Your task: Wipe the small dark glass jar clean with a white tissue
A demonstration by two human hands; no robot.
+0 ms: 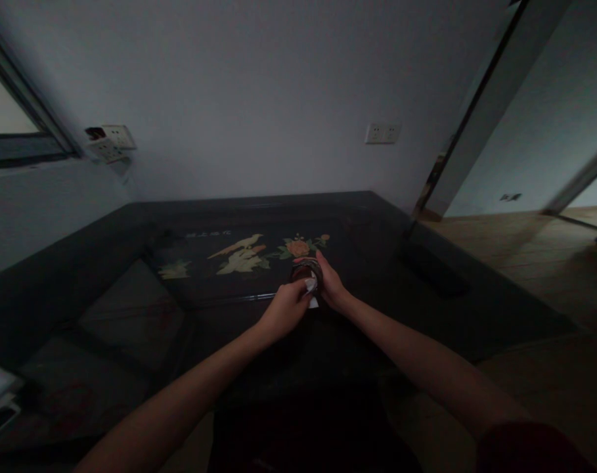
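Both hands meet over the middle of the dark glossy table [259,328]. My right hand [333,284] is wrapped round the side of a small dark brown round object with a patterned rim [298,270], perhaps a cup or ashtray; its kind is unclear in the dim light. A crumpled white tissue [310,284] is pinched in my left hand [289,305] against the round object's opening. A white corner, seemingly of the same tissue, hangs below between the hands. The fingertips of my left hand are partly hidden.
The tabletop bears a bird-and-flower picture [243,256]. A long dark item [433,268] lies to the right. White objects [0,387] stand at the left edge. Wall sockets [383,133] and a plugged-in adapter [106,150] are on the walls behind. Wooden floor [500,243] extends at right.
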